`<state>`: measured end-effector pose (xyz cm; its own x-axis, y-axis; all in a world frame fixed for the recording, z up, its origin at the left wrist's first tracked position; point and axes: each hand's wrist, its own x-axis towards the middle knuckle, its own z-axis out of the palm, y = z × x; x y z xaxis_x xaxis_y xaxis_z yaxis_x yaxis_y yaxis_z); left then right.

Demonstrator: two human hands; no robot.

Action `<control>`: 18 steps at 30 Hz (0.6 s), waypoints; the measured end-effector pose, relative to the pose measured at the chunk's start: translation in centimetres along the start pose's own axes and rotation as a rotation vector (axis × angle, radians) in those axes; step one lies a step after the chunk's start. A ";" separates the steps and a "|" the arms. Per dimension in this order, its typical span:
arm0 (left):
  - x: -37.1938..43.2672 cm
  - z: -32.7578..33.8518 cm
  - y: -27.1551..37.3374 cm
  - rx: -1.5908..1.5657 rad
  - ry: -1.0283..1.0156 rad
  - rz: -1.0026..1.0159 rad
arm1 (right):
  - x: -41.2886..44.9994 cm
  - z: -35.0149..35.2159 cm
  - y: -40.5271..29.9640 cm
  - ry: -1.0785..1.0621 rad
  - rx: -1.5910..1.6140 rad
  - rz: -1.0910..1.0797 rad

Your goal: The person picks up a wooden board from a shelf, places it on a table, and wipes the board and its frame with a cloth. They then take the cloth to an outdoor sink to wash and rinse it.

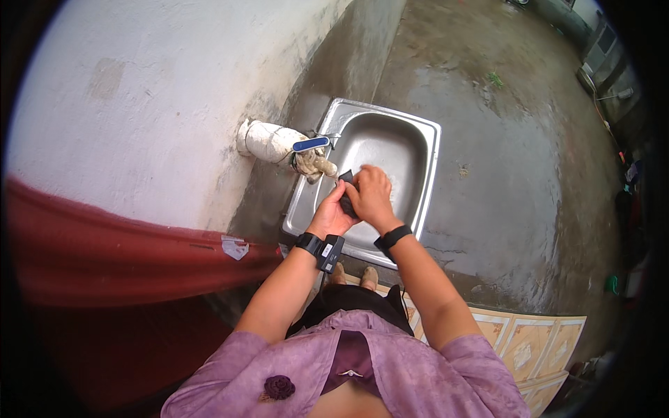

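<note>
Both hands are over a stainless steel sink. My left hand holds a small dark grey item, perhaps a folded cloth, from the left and below. My right hand presses on the same item from the right, with its fingers bent over the top. The tap's pale spout is just above and left of the item, and a little water seems to fall there. A blue-topped tap lever lies over the wrapped fitting. Each wrist wears a black band.
A thick white wrapped pipe comes out of the white wall to the tap. Wet concrete surrounds the sink. A red-painted surface is at the left, and patterned tiles are at the lower right.
</note>
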<state>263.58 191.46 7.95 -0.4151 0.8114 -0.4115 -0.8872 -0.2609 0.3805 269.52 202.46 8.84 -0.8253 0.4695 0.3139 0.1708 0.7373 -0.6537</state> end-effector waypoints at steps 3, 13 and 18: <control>1.2 -0.9 -0.3 -0.026 0.048 0.013 | 1.2 -2.1 2.0 0.072 0.208 0.008; 1.5 -0.5 0.4 0.157 0.352 0.226 | 4.3 -10.0 -4.4 -0.158 0.665 -0.125; 1.0 -0.2 1.0 0.200 0.439 0.239 | 5.4 -10.4 -8.2 -0.181 0.587 -0.326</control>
<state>262.23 191.95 7.76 -0.6843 0.4357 -0.5847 -0.7194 -0.2722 0.6391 269.25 203.96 23.06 -0.8705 0.1423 0.4711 -0.3785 0.4181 -0.8258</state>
